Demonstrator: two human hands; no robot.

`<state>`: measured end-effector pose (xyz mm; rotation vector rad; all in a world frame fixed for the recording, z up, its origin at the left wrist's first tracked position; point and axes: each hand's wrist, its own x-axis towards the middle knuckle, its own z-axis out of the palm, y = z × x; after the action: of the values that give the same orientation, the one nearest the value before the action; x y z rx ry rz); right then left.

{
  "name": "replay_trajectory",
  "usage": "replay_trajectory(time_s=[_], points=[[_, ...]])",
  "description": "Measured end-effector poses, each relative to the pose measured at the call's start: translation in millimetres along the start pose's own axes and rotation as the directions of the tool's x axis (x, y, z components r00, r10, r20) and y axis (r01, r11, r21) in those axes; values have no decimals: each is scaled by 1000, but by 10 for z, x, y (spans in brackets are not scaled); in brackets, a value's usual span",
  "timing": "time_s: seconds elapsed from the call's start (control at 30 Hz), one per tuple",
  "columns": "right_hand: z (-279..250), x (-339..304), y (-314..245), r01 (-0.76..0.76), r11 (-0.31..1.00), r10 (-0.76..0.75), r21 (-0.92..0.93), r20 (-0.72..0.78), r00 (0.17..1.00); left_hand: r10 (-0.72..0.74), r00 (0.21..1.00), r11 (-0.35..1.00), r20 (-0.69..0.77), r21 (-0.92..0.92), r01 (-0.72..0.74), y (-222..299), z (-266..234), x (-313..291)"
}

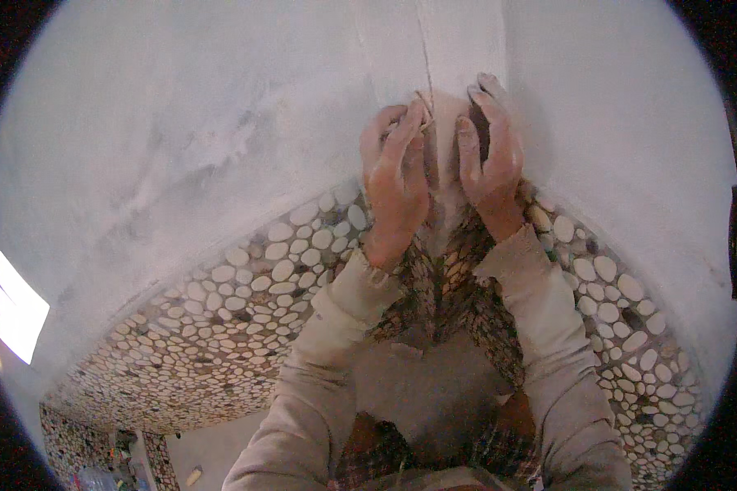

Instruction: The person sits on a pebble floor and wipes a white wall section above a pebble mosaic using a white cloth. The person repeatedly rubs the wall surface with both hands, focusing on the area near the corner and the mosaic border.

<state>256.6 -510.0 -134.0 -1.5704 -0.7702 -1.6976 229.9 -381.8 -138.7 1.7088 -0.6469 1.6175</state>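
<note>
A pale plaster column fills the corner between two white walls, and a thin dark line, a cord or a crack, runs down it. My left hand is at the column's left side, with dusty fingers bent together near a thin, light strip at their tips; what they hold is not clear. On the right side my right hand lies cupped against the plaster, thumb apart from the fingers and nothing visible in it. Between my wrists the column continues down into a brown, scaly surface like palm bark.
Bands of cream pebbles cover the lower left wall and lower right wall. A bright window shows at far left. Low at the left stand several small items, including a clear plastic thing; a small pale object lies nearby.
</note>
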Motion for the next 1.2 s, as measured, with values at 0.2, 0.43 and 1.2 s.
replay_trajectory(time_s=[0.2, 0.43, 1.2], points=[[10, 17, 22, 25, 999, -24, 22, -35, 999, 17, 995, 1000, 101, 25, -20, -74, -38, 16], [4, 2, 10, -19, 1000, 19, -19, 16, 1000, 31, 991, 997, 133, -68, -22, -181, -27, -251], [56, -6, 20, 16, 997, -13, 70, -34, 999, 2, 974, 975, 227, -219, 49, -89, -176, 31]])
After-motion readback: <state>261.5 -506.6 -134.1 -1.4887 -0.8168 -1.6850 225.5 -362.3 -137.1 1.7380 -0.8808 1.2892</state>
